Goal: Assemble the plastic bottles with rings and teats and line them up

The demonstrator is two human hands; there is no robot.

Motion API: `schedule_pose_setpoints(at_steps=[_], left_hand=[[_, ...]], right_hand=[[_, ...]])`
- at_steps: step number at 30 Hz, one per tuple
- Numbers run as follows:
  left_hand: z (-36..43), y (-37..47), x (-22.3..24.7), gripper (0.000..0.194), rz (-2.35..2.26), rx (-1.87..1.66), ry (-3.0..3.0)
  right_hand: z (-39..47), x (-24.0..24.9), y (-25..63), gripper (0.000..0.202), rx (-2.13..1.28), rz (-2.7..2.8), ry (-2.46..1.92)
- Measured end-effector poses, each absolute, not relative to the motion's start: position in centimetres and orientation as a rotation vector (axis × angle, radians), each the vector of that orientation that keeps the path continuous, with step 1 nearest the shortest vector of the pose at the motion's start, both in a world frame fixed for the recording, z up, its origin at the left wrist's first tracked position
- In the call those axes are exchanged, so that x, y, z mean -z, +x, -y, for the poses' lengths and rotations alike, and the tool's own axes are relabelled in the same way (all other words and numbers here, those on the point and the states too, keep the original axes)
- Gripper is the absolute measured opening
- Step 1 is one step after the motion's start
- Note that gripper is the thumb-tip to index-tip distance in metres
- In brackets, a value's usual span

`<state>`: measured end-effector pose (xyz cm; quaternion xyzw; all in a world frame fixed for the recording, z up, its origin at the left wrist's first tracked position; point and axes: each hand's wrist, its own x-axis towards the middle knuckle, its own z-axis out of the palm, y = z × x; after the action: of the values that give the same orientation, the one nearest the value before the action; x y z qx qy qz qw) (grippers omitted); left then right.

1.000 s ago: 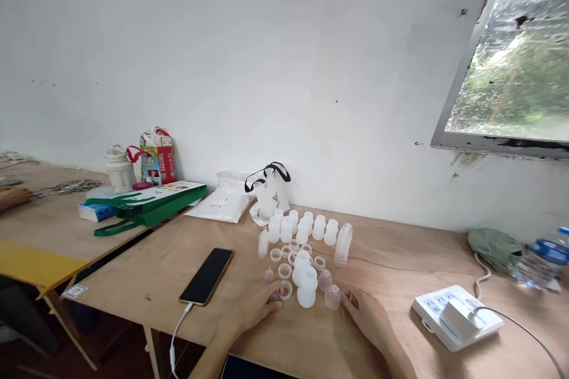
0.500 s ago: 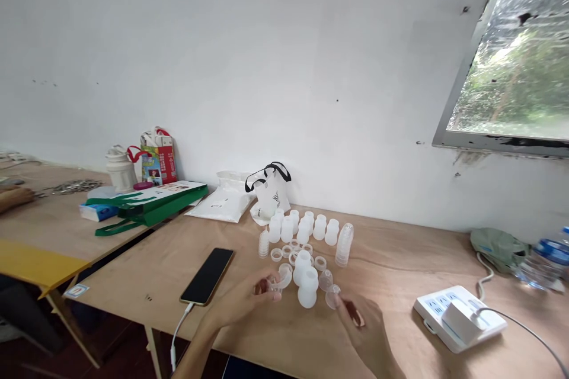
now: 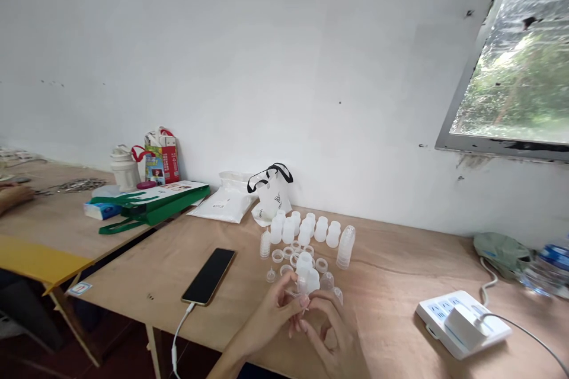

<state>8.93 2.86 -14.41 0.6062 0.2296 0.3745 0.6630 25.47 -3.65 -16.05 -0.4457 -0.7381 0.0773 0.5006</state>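
My left hand (image 3: 278, 308) and my right hand (image 3: 329, 323) meet at the front of the table, fingers closed round a small clear part (image 3: 301, 285). Just behind them stand white bottles (image 3: 304, 261), partly hidden by my fingers. Several translucent rings (image 3: 277, 256) lie beyond, with a row of white bottles (image 3: 321, 229) behind. Clear domed caps (image 3: 327, 280) sit to the right of my fingers. A small nipple-shaped piece (image 3: 271, 275) is on the left. A tall stack of clear caps (image 3: 345, 247) and a shorter ribbed stack (image 3: 265, 244) flank the group.
A phone (image 3: 208, 276) with a cable lies left. White bags (image 3: 272, 196) and a green bag (image 3: 164, 204) are behind. A power strip (image 3: 464, 323), a cap (image 3: 500, 249) and a water bottle (image 3: 544, 266) stand right. Another person's hand (image 3: 15, 195) is at far left.
My hands have come together in front of the bottles from either side. The ring near my left hand now lies on the table, and a clear part is between my fingers.
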Motion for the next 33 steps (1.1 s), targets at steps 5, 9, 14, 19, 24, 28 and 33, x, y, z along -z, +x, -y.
schedule_pose_setpoints(at_steps=[5, 9, 14, 19, 24, 28, 33], left_hand=[[-2.4, 10.0, 14.6, 0.049, -0.475, -0.891, 1.293], [-2.2, 10.0, 14.1, 0.043, -0.459, -0.94, 1.296], [-2.1, 10.3, 14.0, 0.046, -0.529, -1.005, 1.272], [-2.4, 10.4, 14.4, 0.052, -0.638, -1.048, 1.313], [-2.8, 9.4, 13.8, 0.046, -0.713, -1.112, 1.443], [-2.5, 9.1, 13.3, 0.045, -0.614, -1.097, 1.347], [-2.5, 9.2, 13.3, 0.046, -0.496, -1.111, 1.221]], right_hand=[[3.5, 16.2, 25.6, 0.015, -0.172, 1.678, -1.128], [3.4, 16.2, 25.9, 0.019, -0.191, 1.68, -1.13], [3.1, 15.8, 26.7, 0.017, -0.139, 1.682, -1.106], [3.2, 15.1, 27.3, 0.014, -0.131, 1.684, -1.057], [3.7, 14.7, 27.5, 0.012, -0.132, 1.691, -1.026], [3.9, 14.4, 27.5, 0.011, -0.128, 1.661, -1.002], [4.0, 14.6, 27.7, 0.008, -0.181, 1.607, -1.0]])
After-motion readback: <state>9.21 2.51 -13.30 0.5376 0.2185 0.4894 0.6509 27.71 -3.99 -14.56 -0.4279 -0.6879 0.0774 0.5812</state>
